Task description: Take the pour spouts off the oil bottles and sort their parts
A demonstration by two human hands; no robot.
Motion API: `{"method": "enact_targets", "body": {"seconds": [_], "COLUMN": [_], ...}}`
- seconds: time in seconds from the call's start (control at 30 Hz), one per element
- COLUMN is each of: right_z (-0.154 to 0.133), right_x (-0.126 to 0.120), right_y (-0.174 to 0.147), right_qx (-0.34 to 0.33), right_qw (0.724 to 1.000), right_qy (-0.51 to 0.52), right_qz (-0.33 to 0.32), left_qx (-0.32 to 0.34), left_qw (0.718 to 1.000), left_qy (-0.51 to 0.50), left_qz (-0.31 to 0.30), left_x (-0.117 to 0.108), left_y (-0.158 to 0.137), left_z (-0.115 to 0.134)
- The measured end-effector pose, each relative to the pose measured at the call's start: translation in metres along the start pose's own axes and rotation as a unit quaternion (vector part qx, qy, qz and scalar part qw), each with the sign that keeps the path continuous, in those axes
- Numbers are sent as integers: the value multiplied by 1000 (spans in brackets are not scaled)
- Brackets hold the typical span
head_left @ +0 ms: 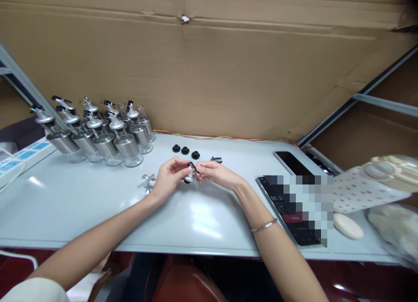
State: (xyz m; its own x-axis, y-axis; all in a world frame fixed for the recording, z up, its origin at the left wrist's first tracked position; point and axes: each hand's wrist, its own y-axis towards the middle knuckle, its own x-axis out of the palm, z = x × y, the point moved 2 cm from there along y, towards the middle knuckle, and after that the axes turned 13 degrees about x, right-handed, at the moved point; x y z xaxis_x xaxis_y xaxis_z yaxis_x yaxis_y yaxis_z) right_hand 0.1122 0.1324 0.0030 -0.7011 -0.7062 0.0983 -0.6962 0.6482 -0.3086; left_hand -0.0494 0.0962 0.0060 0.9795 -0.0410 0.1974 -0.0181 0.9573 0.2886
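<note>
Between my hands, above the middle of the table, is a silver pourer spout (pixel 188 176) with a black base. My left hand (pixel 170 178) is closed on its silver body. A small black lever (pixel 193 166) at the top of the spout is pinched by the fingers of my right hand (pixel 214 173). Just behind lie several round black stoppers (pixel 185 150), and beyond my right hand are a few black levers (pixel 217 159). Silver spout pieces (pixel 149 180) rest left of my left hand, partly hidden by it.
Several glass bottles with steel sleeves (pixel 127 146) and pourers stand at the back left beside a white power strip (pixel 24 158). On the right are a phone (pixel 292 163), a partly blurred tablet (pixel 281 206), a dotted white container (pixel 355 189) and a cream oval object (pixel 348 226). Cardboard (pixel 209 75) walls the back.
</note>
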Motion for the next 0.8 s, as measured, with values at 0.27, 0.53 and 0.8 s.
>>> {"method": "enact_targets", "body": {"seconds": [0.27, 0.53, 0.8], "right_z": [-2, -2, -4], "right_x": [11, 15, 21], "right_y": [-5, -6, 0], "right_qx": [42, 24, 9], "right_qw": [991, 978, 985], "right_qy": [116, 161, 165], "right_qz": [-48, -129, -40], "left_qx": [37, 36, 100], "left_qw": [999, 999, 990], "left_qy": [26, -1, 86], "left_qz": [2, -20, -45], "left_x": [-6, 0, -6], "left_y": [3, -1, 4], "left_z": [-2, 3, 5]}}
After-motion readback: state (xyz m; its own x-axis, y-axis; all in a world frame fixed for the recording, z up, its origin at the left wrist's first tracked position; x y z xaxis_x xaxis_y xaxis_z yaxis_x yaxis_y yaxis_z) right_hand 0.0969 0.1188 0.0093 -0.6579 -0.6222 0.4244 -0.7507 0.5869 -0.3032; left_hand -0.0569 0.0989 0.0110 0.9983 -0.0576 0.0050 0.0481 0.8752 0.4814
